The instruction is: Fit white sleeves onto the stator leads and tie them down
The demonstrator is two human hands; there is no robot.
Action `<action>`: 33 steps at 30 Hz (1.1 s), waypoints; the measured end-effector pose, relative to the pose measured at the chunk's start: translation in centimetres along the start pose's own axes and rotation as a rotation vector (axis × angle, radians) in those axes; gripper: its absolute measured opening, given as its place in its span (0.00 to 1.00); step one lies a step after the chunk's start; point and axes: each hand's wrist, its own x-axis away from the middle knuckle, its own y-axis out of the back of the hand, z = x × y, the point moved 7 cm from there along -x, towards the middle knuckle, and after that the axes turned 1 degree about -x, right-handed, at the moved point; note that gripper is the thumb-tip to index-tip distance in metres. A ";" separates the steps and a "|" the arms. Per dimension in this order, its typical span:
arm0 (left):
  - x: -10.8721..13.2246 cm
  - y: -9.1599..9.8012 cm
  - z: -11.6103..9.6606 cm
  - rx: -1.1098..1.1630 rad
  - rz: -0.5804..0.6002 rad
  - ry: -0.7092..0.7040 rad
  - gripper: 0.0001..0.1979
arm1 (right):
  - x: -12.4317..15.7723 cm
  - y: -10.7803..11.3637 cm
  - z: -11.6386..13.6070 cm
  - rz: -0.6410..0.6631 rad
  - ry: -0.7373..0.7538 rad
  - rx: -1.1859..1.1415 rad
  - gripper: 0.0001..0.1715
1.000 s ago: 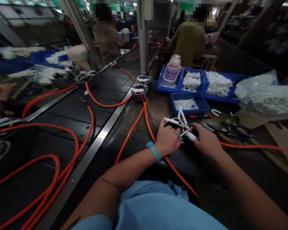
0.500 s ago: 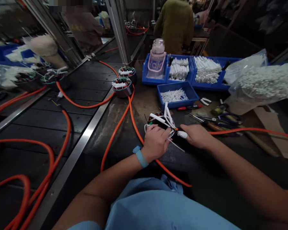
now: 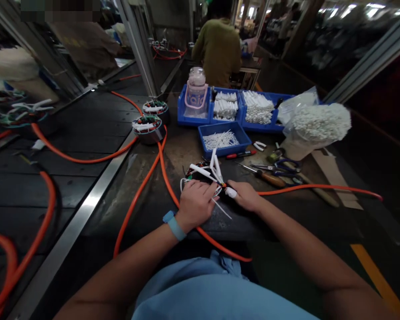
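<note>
Dark workbench [image 3: 173, 164] fills the middle of the frame, with a belt [image 3: 70, 133] running along its left side behind a metal rail.

Blue bins sit in the upper centre. The near bin [image 3: 238, 141] holds thin white ties. Behind it, a row of three: the left bin [image 3: 182, 106] holds a pink-capped bottle [image 3: 196, 91], the middle bin [image 3: 226, 106] and the right bin [image 3: 273, 126] hold stacks of white sleeves. A clear bag [image 3: 315, 122] of white pieces lies at the upper right. Pliers, scissors and a screwdriver [image 3: 270, 178] lie between the bins and the hands.

At the centre of the frame lies a round stator [image 3: 196, 174], dark, with coloured windings and white-sleeved leads [image 3: 215, 162] sticking upward. An orange cable [image 3: 320, 189] runs from it to the right. The left hand [image 3: 196, 204], a blue band at its wrist, rests on the stator's near edge, fingers curled over it. The right hand [image 3: 246, 195] is just beside it, pinching a white sleeve [image 3: 231, 192] at the lead bundle. The hands are close together but not touching.

Two more stators [image 3: 148, 126] stand in the upper left centre, orange cables trailing from them. A person in an olive top [image 3: 218, 49] stands at the top centre, back turned.
</note>
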 end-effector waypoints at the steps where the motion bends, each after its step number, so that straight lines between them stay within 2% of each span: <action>1: 0.0 -0.1 0.0 -0.013 0.000 0.005 0.15 | 0.1 1.5 -1.1 -0.076 -0.017 0.004 0.12; 2: 0.0 -0.1 0.1 -0.026 -0.004 0.012 0.15 | 0.4 3.7 -2.6 -0.187 -0.056 0.015 0.12; 4: 0.0 -0.1 0.1 -0.046 -0.020 0.020 0.15 | 1.7 9.5 -6.9 -0.494 -0.207 0.061 0.15; 6: -0.1 -0.1 0.0 -0.050 -0.042 0.022 0.14 | 4.0 15.5 -11.7 -0.850 -0.440 0.147 0.21; 7: -0.1 -0.1 0.0 -0.047 -0.055 0.024 0.13 | 4.8 17.6 -13.8 -0.933 -0.525 0.189 0.23; 8: -0.1 -0.1 0.0 -0.043 -0.068 0.025 0.13 | 5.0 19.0 -15.5 -0.947 -0.596 0.258 0.24; 10: -0.1 0.0 0.0 -0.034 -0.087 0.030 0.13 | 4.1 20.3 -18.0 -0.849 -0.625 0.377 0.25; 12: -0.1 0.0 0.1 -0.030 -0.096 0.035 0.12 | 3.1 20.5 -19.4 -0.809 -0.619 0.441 0.23; 16: 0.0 -0.1 0.1 -0.023 -0.102 0.028 0.13 | 2.3 20.7 -20.8 -0.927 -0.701 0.349 0.19; 19: 0.1 -0.1 0.1 -0.033 -0.103 0.026 0.13 | 1.9 21.2 -20.9 -0.927 -0.725 0.270 0.20; 21: 0.1 -0.3 0.0 -0.040 -0.087 0.031 0.14 | 2.1 21.8 -19.4 -0.972 -0.659 0.234 0.21; 22: 0.2 -0.4 0.0 -0.037 -0.077 0.036 0.14 | 2.5 22.1 -17.9 -1.023 -0.581 0.186 0.21; 24: 0.3 -0.4 0.0 -0.005 -0.076 0.051 0.14 | 3.8 21.9 -13.6 -1.139 -0.352 0.036 0.19; 26: 0.5 0.0 0.1 0.068 -0.100 0.061 0.16 | 5.5 20.5 -8.2 -1.142 -0.144 -0.110 0.15; 29: 1.2 1.4 0.8 0.227 -0.185 0.095 0.27 | 8.3 15.6 0.5 -0.902 0.034 -0.143 0.07; 31: 1.8 2.5 1.7 0.320 -0.254 0.153 0.32 | 10.0 10.6 6.4 -0.546 0.291 -0.138 0.10; 33: 2.2 3.4 2.5 0.388 -0.272 0.187 0.31 | 12.3 7.2 9.5 -0.468 0.423 -0.227 0.12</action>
